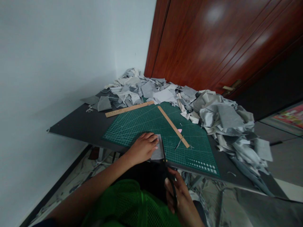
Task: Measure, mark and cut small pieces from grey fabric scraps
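Observation:
My left hand (146, 146) lies flat on a light grey fabric piece (159, 150), fingers stretched out and pressing it to the green cutting mat (139, 121). The piece sits at the mat's near edge and is partly hidden under the hand. My right hand (177, 195), just below the table edge, is closed around the handles of black scissors (166, 165). Their blades run along the right side of the fabric piece. Whether they are parted is hard to see.
Two wooden rulers (129, 109) (174, 126) lie on the mat, one at its far left edge. A thin grey strip (178, 143) and a pink scrap (180, 130) lie by the right ruler. Heaped fabric pieces (223, 116) line the table's back and right side. A wooden door (201, 41) stands behind.

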`<state>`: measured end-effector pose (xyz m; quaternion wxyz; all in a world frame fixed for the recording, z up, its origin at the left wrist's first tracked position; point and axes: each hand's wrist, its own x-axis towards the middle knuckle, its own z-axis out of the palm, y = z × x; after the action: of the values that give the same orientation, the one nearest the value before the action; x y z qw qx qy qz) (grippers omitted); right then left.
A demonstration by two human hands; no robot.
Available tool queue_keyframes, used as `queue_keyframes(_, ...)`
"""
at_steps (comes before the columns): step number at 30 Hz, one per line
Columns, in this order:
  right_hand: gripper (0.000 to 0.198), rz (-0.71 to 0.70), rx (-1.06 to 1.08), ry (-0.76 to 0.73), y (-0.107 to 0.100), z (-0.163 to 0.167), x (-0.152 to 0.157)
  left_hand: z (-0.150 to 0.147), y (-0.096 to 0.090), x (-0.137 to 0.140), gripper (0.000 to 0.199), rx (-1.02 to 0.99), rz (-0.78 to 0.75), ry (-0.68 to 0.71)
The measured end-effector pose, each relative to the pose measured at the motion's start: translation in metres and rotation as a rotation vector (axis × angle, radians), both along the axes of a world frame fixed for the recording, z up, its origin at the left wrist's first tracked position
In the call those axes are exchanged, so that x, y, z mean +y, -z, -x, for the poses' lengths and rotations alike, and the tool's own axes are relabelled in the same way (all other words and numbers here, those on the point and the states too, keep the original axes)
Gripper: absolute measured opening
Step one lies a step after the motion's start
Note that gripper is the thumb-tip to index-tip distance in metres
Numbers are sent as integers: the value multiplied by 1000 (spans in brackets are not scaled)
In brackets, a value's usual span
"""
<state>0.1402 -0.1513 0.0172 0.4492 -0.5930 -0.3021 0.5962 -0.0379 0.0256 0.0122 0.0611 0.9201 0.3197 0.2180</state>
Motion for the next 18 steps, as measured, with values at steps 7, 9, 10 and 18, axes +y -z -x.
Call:
queue_keyframes(7,71,-16,-29,-4,4,0,0,0,1,1,30,-12,5,6)
queue_keyframes(9,72,-16,-32,-10,5,0,-1,1,1,1,29,-15,6,6)
queue_keyframes(10,72,-15,-30,-15,4,-1,-1,1,0,0,29,-16,7,5)
queue_keyframes(18,71,-22,-40,6,2,0,-3,1,-1,1,27,-15,4,6)
